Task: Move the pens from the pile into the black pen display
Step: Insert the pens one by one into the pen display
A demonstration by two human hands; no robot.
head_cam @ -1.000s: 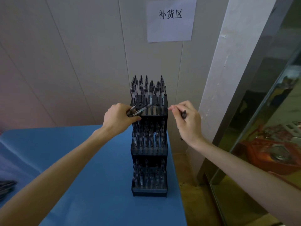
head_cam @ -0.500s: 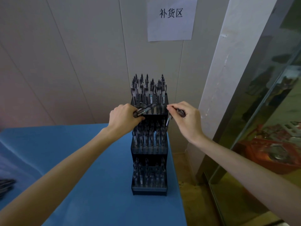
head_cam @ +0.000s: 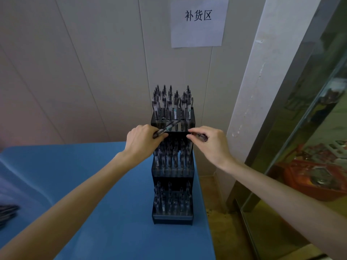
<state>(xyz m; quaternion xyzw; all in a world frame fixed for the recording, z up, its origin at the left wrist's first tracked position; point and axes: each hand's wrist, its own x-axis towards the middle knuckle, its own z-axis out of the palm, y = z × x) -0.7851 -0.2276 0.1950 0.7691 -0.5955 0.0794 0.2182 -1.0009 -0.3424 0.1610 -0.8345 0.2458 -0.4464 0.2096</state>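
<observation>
A black three-tier pen display [head_cam: 172, 216] stands on the blue table [head_cam: 105, 212] against the wall, each tier holding several upright pens [head_cam: 173, 104]. My left hand [head_cam: 143, 142] grips a few loose pens [head_cam: 169, 126] that stick out to the upper right, in front of the top tier. My right hand [head_cam: 211, 142] pinches one pen [head_cam: 200, 136] at the display's right edge, level with the middle tier's top. That pen's lower part is hidden among the standing pens.
A dark pile of pens [head_cam: 7, 212] lies at the table's far left edge. A paper sign [head_cam: 198, 22] hangs on the panelled wall. A white pillar [head_cam: 249, 102] and a glass pane [head_cam: 309, 128] stand right of the table, past its right edge.
My right hand has moved slightly left and down toward the display's middle tier with its pen. My left hand has shifted a little right, still holding its pens.
</observation>
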